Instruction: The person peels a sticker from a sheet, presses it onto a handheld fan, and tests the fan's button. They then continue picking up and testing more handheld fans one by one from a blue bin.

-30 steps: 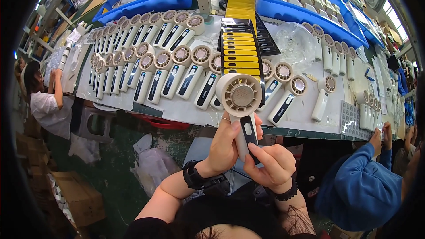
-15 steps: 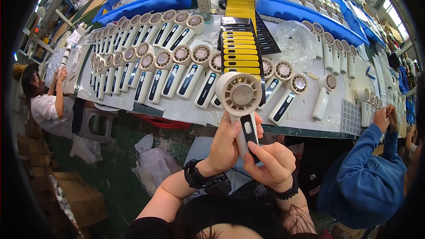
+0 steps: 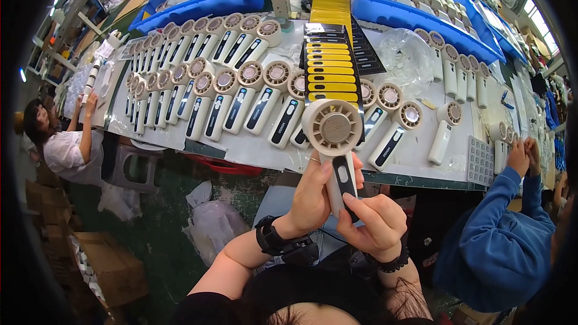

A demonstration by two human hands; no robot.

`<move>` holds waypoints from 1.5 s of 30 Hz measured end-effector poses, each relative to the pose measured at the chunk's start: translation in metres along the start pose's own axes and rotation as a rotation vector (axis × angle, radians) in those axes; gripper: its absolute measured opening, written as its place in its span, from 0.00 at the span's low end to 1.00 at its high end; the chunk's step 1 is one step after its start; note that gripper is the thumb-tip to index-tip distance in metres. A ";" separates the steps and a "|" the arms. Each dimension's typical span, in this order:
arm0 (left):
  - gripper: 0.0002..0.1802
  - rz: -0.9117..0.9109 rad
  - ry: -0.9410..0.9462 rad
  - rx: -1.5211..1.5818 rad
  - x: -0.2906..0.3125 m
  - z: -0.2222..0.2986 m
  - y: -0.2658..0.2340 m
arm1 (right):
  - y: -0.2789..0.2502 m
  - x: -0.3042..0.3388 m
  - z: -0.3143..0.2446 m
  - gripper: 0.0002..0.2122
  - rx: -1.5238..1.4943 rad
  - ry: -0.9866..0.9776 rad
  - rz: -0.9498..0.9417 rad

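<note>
Unchanged since earlier: cream handheld fan (image 3: 334, 144) raised before worktable (image 3: 421, 156), left hand (image 3: 313, 195) clasping handle, right hand (image 3: 370, 219) pinching black panel at 6 o'clock (co-worker, 3 o'clock). Risk: crooked panel if thumb slips.

A handheld fan (image 3: 335, 144) stands upright between the hands, the left hand (image 3: 313, 195) on its handle's left side and the right hand (image 3: 370, 222) just below and to the right. Beyond it lies the surface (image 3: 421, 150), with rows of fans (image 3: 205, 93) across its left and middle. A strip of label sheets (image 3: 330, 54) runs from near to far at centre. Bins (image 3: 211, 3) sit along the far edge. A seated person (image 3: 66, 150) is at far left, another person (image 3: 500, 247) at near right.
</note>
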State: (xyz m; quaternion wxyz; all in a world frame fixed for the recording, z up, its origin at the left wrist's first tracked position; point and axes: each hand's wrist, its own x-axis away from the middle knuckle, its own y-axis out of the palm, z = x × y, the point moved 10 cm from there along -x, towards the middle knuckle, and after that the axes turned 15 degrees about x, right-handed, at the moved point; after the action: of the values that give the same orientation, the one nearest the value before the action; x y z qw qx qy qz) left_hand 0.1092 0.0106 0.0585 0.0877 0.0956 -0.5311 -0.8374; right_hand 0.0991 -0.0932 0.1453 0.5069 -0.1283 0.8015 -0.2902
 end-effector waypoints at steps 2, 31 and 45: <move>0.20 -0.024 0.002 -0.014 0.000 -0.001 0.002 | 0.000 -0.001 0.000 0.14 -0.001 -0.009 0.017; 0.16 -0.004 0.046 -0.079 0.008 0.006 0.007 | -0.001 0.000 -0.008 0.15 -0.018 -0.018 0.001; 0.14 0.035 0.071 -0.099 0.010 0.007 -0.001 | 0.005 -0.003 -0.012 0.15 -0.005 0.017 -0.068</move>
State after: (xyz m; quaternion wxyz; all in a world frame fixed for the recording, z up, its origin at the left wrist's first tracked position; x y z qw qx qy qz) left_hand 0.0978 0.0144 0.0601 0.1256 0.1113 -0.4872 -0.8570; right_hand 0.0905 -0.0833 0.1483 0.4895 -0.1541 0.8018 -0.3062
